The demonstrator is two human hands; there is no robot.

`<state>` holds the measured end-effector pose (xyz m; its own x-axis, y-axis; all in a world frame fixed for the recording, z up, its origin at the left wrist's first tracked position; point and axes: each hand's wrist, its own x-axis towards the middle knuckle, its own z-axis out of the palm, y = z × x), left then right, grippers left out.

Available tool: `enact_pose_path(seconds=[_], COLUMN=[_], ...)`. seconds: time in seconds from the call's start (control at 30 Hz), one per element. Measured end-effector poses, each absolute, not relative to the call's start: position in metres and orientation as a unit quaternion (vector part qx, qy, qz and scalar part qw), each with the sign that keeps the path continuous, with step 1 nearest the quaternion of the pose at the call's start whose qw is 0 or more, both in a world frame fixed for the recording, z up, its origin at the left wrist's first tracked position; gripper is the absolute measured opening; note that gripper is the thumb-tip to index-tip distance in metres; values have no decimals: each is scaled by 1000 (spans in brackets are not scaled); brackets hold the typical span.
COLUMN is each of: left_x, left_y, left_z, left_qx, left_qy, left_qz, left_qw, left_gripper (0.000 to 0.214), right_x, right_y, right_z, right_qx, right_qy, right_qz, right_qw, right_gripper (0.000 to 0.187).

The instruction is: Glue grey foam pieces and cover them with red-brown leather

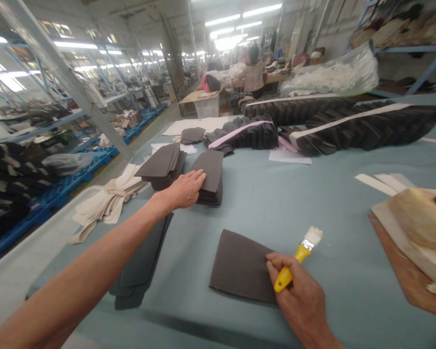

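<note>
My left hand (pixel 189 188) reaches forward, its fingers laid over the left edge of the top piece on a stack of dark grey panels (pixel 211 169). Its thumb is hidden, and the top piece lies level with the stack. A yellow-handled paintbrush (pixel 301 254) is held in my right hand (pixel 301 295), its pale bristles pointing up and away. The fingertips of that hand touch the right side of a single dark grey panel (pixel 241 266) lying flat on the table. Left of the first stack stands a second stack of panels (pixel 160 162).
Bundles of dark pieces (pixel 363 126) tied with pale strips lie across the table's back. At right, a yellowish glue-stained container (pixel 417 218) sits on a brown board (pixel 392 261). Cream fabric pieces (pixel 109 203) and darker green-grey pieces (pixel 141 261) lie at left. A person (pixel 253 77) is farther back.
</note>
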<state>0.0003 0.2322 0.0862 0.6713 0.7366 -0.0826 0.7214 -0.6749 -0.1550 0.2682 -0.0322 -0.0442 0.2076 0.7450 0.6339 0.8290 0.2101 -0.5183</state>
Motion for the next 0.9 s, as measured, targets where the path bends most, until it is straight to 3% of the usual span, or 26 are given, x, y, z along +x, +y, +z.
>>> enact_pose_path(seconds=[0.23,0.53,0.73,0.9], left_x=[5,-10,-78,-157], left_y=[230,222,175,101], left_z=[97,112,130,115], left_qx=[-902,-899,-877,-825], left_qy=[-417,-434,-478,-558], left_qz=[105,55,-14,-45], left_qw=[47,-10,-52,-77], left_gripper=[76,90,86,78], right_x=[269,273,280,282], right_y=[-32,-35,-40,-40], right_z=[-47,-48,-46,-40], right_qx=[-627,-645,-662,-670], right_qy=[-627,-625,-615,-621], right_qz=[-37,-15,25,8], right_qw=[462,439,427,407], right_gripper=[27,32,39,50])
